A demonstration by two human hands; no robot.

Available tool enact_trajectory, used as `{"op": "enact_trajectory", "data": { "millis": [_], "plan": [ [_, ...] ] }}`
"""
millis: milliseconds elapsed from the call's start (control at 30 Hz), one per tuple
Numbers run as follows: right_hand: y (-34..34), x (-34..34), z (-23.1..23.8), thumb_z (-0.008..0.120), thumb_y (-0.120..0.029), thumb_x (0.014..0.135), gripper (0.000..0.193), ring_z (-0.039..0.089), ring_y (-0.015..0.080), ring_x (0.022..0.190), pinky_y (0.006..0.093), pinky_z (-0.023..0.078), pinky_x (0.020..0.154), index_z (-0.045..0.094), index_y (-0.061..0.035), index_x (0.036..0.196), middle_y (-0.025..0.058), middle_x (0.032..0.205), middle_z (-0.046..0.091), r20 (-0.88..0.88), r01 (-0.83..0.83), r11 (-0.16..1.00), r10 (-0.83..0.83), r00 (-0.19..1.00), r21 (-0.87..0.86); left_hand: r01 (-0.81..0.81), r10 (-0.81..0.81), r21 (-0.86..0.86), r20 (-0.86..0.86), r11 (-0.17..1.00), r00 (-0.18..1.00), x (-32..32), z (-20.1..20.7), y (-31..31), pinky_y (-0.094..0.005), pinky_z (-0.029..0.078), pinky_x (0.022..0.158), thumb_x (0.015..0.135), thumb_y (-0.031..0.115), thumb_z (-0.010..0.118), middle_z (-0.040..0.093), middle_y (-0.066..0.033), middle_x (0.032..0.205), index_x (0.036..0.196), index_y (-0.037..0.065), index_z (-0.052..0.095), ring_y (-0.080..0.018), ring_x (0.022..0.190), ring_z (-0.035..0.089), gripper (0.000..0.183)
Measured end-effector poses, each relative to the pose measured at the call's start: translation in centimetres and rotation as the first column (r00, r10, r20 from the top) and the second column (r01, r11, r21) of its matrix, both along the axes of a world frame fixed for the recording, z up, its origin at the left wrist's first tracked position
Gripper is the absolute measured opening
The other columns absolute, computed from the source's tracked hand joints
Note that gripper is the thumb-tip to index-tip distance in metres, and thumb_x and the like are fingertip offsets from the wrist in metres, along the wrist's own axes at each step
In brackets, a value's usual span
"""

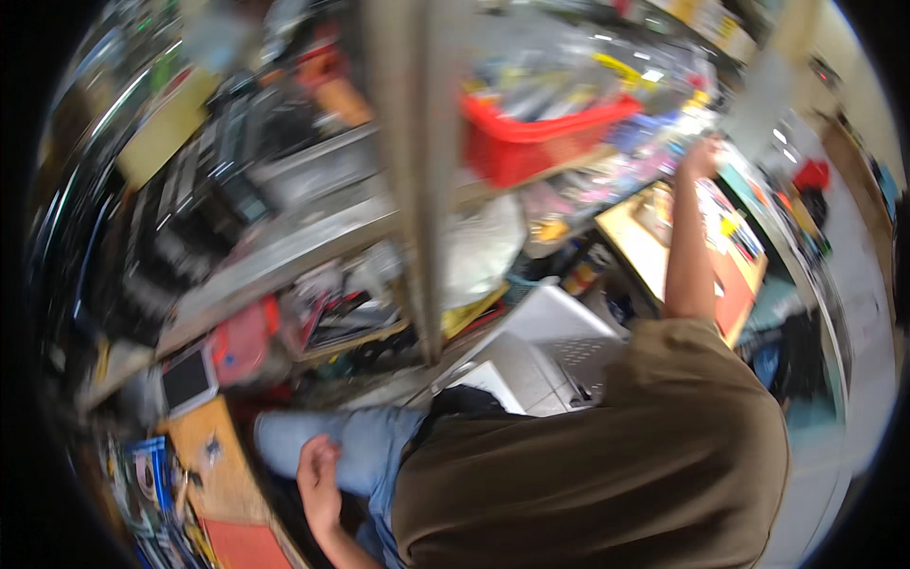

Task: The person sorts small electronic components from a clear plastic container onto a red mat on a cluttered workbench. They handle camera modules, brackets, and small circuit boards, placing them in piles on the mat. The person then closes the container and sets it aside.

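My right arm reaches out to the upper right, and my right hand (700, 158) is at the edge of a heap of small plastic-wrapped items (630, 171). Motion blur hides its fingers and whatever they may touch. Below that hand lies a wooden board (633, 232) with small, colourful things on it. My left hand (320, 469) is low on the left, above or resting on the leg of my blue jeans (346, 436). Its fingers are loosely bent, with no object visible in them.
A red basket (531, 142) full of clear packets stands on a shelf, right of a metal post (417, 190). Beneath sits a white perforated plastic container (559, 322). Dark boxed items (180, 209) crowd the left shelf. A wooden bench top (213, 455) with tools beside it is lower left.
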State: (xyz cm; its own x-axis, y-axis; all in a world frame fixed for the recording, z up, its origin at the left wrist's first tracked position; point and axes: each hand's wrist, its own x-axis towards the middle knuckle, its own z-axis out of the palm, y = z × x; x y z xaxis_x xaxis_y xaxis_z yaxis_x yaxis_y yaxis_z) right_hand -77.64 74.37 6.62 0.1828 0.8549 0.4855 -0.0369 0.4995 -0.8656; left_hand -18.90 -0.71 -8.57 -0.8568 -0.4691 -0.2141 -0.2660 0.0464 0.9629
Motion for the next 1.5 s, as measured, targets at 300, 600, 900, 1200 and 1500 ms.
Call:
{"op": "enact_trajectory", "data": {
  "millis": [300, 600, 900, 1200, 1500],
  "plan": [
    [-45.0, 27.4, 8.7, 0.069, -0.007, 0.097, 0.021, 0.074, 0.0291, 0.099, 0.0417, 0.057, 0.091, 0.074, 0.0015, 0.116, 0.0153, 0.106, 0.078, 0.816, -0.755, -0.517, 0.577, 0.04, 0.403, -0.053, 0.042, -0.073, -0.146, 0.996, 0.988, 5.2, -0.5, 4.9, -0.0375, 0.054, 0.102, 0.107, 0.021, 0.07, 0.071, -0.0141, 0.124, 0.139, 0.002, 0.064, -0.0238, 0.116, 0.069, 0.038],
    [-84.1, 45.8, -6.5, 0.077, -0.012, 0.092, 0.026, 0.073, 0.0411, 0.088, 0.0456, 0.059, 0.078, 0.076, -0.0004, 0.115, 0.0205, 0.1, 0.076, 0.965, -0.144, -0.976, 0.186, -0.187, 0.161, -0.489, 0.466, -0.042, -0.244, 0.871, 0.851, 16.5, 5.3, 6.6, -0.0391, 0.055, 0.101, 0.105, 0.015, 0.069, 0.069, -0.0166, 0.12, 0.134, 0.002, 0.066, -0.03, 0.114, 0.071, 0.032],
    [-84.0, 48.9, -4.6, 0.063, -0.014, 0.109, 0.036, 0.078, 0.0217, 0.083, 0.0313, 0.062, 0.07, 0.064, 0.0053, 0.14, 0.013, 0.11, 0.08, -0.08, 0.333, -0.648, -0.388, -0.918, -0.685, -0.804, 0.918, 0.447, -0.252, 0.392, 0.307, 18.6, 8.6, 2.0, -0.0286, 0.057, 0.082, 0.11, 0.007, 0.063, 0.071, -0.0076, 0.103, 0.114, -0.003, 0.071, -0.0129, 0.091, 0.069, 0.014],
    [-83.4, 56.9, -5.5, 0.068, -0.008, 0.106, 0.029, 0.071, 0.0097, 0.078, 0.0277, 0.057, 0.07, 0.068, 0.0018, 0.133, 0.0069, 0.096, 0.077, 0.221, 0.357, -0.74, -0.557, -0.801, -0.57, -0.937, 0.939, 0.14, -0.179, 0.321, 0.295, 20.3, 8.8, -1.9, -0.0244, 0.053, 0.074, 0.106, 0.015, 0.075, 0.072, 0.0, 0.096, 0.112, 0.0, 0.075, -0.0069, 0.084, 0.063, 0.016],
    [-82.1, 58.6, -5.3, 0.074, -0.002, 0.101, 0.006, 0.069, 0.0062, 0.077, 0.0255, 0.056, 0.067, 0.074, 0.0014, 0.105, 0.0038, 0.091, 0.075, 0.233, 0.512, -0.702, -0.675, -0.7, -0.495, -0.974, 0.967, 0.126, -0.198, 0.189, 0.162, 17.5, 7.9, 0.9, -0.026, 0.058, 0.088, 0.1, -0.008, 0.072, 0.073, -0.0067, 0.106, 0.124, 0.0, 0.062, -0.0098, 0.097, 0.069, 0.027]
  ]
}}
